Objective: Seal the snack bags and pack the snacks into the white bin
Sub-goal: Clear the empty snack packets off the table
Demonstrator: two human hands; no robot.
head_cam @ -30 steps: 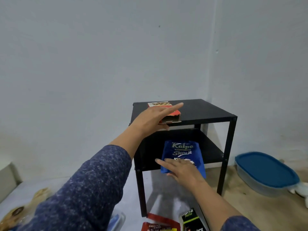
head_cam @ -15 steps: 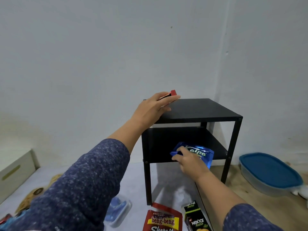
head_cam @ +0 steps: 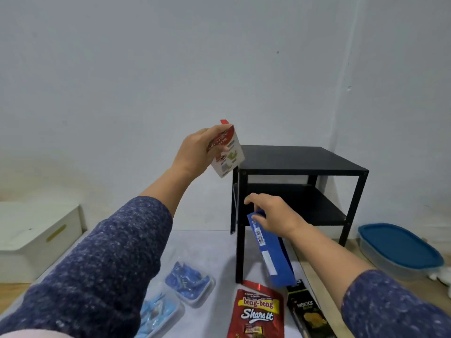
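Gathering snacks off the black side table (head_cam: 292, 158)

The left hand (head_cam: 195, 152) is gripping a red-and-white snack box (head_cam: 225, 152) at 12 o'clock, the right hand (head_cam: 275, 214) is pinching a blue snack pouch (head_cam: 271, 252) by its top at 3 o'clock. The white bin (head_cam: 36, 237) is sitting at 9 o'clock, lid seemingly on. Judged next: checking seals, opening the bin, carrying both leftward.

Red-white snack box (head_cam: 227, 152) held aloft, tilted; blue pouch (head_cam: 269, 250) hanging slanted.
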